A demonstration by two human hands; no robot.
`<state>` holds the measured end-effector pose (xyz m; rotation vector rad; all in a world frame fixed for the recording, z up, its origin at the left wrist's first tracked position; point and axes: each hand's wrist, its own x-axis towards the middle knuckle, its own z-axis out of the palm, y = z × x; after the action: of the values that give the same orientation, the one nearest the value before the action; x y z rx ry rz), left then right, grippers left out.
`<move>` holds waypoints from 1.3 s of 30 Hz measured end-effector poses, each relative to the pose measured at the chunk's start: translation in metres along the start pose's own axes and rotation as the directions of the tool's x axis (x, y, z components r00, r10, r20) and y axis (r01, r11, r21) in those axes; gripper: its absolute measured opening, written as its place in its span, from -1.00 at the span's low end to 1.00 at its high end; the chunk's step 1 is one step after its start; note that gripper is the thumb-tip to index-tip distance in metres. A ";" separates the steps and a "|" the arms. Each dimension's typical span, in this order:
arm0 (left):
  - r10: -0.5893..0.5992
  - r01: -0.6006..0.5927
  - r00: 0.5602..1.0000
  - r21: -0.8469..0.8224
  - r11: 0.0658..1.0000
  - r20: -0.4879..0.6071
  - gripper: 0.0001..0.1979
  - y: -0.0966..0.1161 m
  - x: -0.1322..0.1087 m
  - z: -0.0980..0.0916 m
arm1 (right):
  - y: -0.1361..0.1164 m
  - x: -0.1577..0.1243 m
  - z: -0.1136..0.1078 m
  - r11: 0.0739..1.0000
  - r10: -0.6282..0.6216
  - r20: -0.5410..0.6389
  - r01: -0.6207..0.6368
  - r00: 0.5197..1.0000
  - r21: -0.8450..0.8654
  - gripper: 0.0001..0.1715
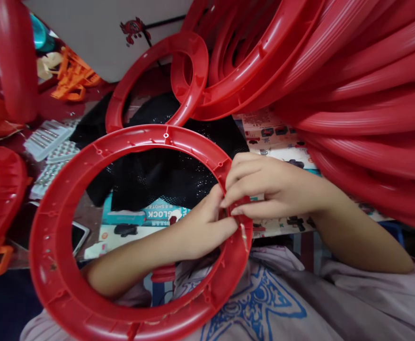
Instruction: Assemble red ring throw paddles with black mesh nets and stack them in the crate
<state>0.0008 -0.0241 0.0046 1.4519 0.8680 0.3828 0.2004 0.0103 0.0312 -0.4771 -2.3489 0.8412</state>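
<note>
A large red plastic ring [60, 227], its ribbed, hollow side facing me, is tilted in front of my body. My left hand [203, 229] reaches through its opening and grips the right part of the rim between thumb and fingers. Over the same part of the rim, my right hand [264, 187] is closed, its fingertips brought together close to my left fingers. Whatever those right fingertips pinch is hidden. Just below them, a thin pale strip [243, 237] lies in the ring's channel.
Another red ring [117, 104] leans behind, beside a big stack of red rings [363, 90] at the right. Black mesh fabric [157, 177] covers part of a printed sheet [125, 218]. To the left are clear trays [47, 139] of small metal parts, orange plastic pieces [73, 76] and a phone [79, 237].
</note>
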 end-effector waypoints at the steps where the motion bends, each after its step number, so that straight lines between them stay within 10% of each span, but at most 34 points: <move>1: -0.001 0.001 1.000 -0.004 1.000 0.006 -0.64 0.001 0.000 0.000 | -0.001 0.000 0.000 1.000 -0.004 0.007 0.004 1.000 -0.002 -0.86; 17: -0.120 0.113 0.979 0.054 0.992 0.166 -0.48 0.003 -0.003 -0.002 | 0.008 -0.001 0.003 0.986 0.102 -0.078 -0.111 0.992 -0.123 -0.89; 25: -0.104 0.151 0.976 -0.249 0.957 0.193 -0.47 0.011 -0.003 0.001 | 0.009 -0.004 0.006 0.981 0.151 -0.188 -0.171 0.970 -0.092 -0.90; 32: -0.059 -0.024 0.985 -0.468 0.883 -0.162 -0.50 0.006 0.004 0.010 | 0.008 -0.001 0.005 0.977 0.161 -0.170 -0.181 0.972 -0.109 -0.87; 39: -0.064 0.023 0.987 -0.274 0.961 -0.144 -0.42 0.005 0.004 0.010 | 0.010 -0.003 0.005 0.983 0.104 -0.141 -0.124 0.985 -0.137 -0.93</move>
<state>0.0112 -0.0275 0.0069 1.1588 0.9287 0.5627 0.2006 0.0138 0.0201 -0.7131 -2.2856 0.6689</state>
